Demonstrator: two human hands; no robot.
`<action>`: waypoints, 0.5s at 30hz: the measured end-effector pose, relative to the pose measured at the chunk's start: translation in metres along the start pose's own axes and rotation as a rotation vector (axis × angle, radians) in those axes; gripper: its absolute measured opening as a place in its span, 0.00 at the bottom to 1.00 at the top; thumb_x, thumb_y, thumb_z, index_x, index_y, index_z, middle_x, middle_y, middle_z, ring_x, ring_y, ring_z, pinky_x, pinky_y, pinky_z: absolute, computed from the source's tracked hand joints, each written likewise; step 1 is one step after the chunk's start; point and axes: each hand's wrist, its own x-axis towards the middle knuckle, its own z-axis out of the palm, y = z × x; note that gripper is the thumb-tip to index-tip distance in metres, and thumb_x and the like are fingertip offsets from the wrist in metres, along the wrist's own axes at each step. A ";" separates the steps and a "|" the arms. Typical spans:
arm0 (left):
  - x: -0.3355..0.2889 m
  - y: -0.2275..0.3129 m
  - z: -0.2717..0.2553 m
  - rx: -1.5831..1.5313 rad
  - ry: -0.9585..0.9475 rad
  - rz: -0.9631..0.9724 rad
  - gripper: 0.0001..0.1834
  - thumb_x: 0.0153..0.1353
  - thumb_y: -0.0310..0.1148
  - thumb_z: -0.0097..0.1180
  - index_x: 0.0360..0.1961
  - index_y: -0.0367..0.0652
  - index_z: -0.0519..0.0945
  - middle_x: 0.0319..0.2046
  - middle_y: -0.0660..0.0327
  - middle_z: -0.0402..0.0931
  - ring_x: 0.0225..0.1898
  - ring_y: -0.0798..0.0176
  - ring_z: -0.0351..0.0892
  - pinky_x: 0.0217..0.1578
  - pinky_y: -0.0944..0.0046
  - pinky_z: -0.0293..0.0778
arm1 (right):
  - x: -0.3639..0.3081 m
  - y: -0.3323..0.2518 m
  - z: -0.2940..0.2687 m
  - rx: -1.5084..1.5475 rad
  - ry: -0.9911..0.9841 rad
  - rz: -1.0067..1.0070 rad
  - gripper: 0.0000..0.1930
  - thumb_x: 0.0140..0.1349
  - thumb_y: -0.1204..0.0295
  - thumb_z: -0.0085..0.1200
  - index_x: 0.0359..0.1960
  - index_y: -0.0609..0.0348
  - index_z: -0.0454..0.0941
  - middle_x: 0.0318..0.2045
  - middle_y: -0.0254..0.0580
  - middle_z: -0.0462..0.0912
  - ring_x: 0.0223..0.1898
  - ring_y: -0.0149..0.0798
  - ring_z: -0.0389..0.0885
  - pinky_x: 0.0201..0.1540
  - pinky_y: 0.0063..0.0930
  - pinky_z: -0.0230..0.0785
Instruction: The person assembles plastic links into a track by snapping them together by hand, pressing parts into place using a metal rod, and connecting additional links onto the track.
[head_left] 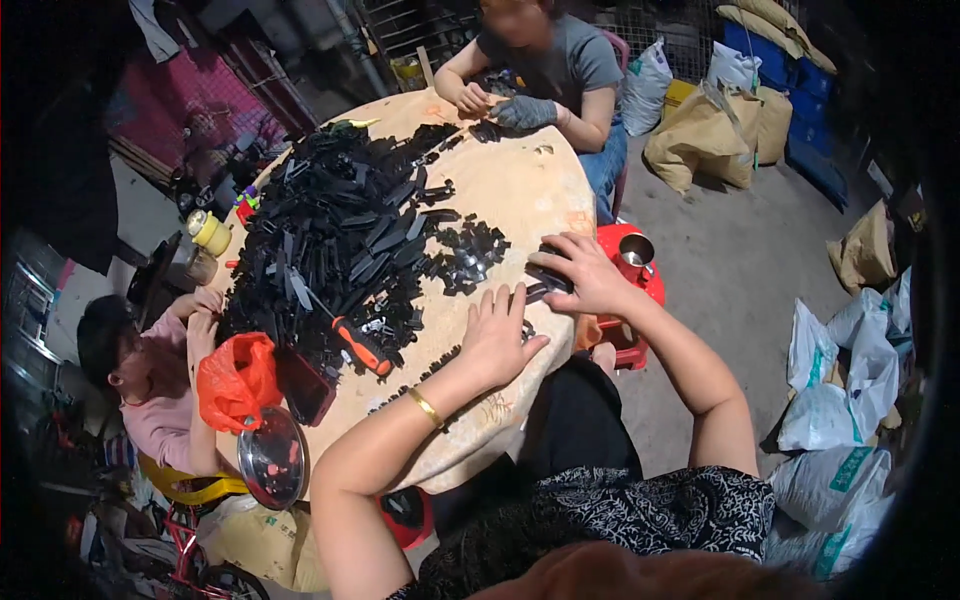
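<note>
My left hand lies palm down near the table's edge, fingers stretched and spread, with a gold bangle on its wrist. Small dark pieces peek out beside its fingertips and thumb; what is under the palm is hidden. Just to the right, my right hand rests with fingers apart over a few black plastic parts, touching them. Beyond my hands sits a small heap of short black pieces. A large pile of long black plastic parts spreads over the table's left half.
On the round cloth-covered table lie an orange-handled screwdriver, a red plastic bag and a dark phone. A gloved co-worker sits opposite, another person at left. A red stool holds a metal cup; sacks stand right.
</note>
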 end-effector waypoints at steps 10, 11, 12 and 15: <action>-0.008 0.001 0.003 0.050 -0.006 -0.019 0.40 0.55 0.50 0.50 0.59 0.30 0.54 0.55 0.41 0.56 0.56 0.42 0.55 0.53 0.46 0.55 | 0.086 0.084 0.045 -0.073 0.160 0.091 0.23 0.50 0.59 0.53 0.50 0.46 0.70 0.50 0.47 0.69 0.52 0.52 0.66 0.55 0.45 0.57; -0.008 0.002 0.004 0.018 -0.020 -0.018 0.40 0.55 0.51 0.50 0.60 0.32 0.54 0.55 0.41 0.55 0.57 0.41 0.55 0.54 0.43 0.54 | 0.101 0.093 0.050 -0.071 0.101 0.155 0.24 0.51 0.57 0.52 0.52 0.45 0.69 0.52 0.48 0.67 0.55 0.52 0.63 0.56 0.47 0.55; -0.010 -0.001 0.004 -0.012 -0.036 -0.030 0.40 0.55 0.52 0.50 0.60 0.35 0.54 0.56 0.42 0.55 0.58 0.41 0.54 0.54 0.39 0.53 | 0.118 0.097 0.056 -0.061 0.036 0.209 0.26 0.52 0.54 0.51 0.54 0.44 0.68 0.54 0.48 0.66 0.57 0.52 0.61 0.57 0.49 0.53; -0.015 -0.004 -0.002 -0.044 -0.083 -0.042 0.42 0.54 0.52 0.50 0.62 0.37 0.51 0.58 0.41 0.52 0.61 0.41 0.50 0.57 0.38 0.48 | 0.156 0.093 0.061 -0.103 -0.045 0.354 0.28 0.54 0.50 0.48 0.57 0.41 0.64 0.57 0.48 0.62 0.61 0.51 0.55 0.59 0.54 0.48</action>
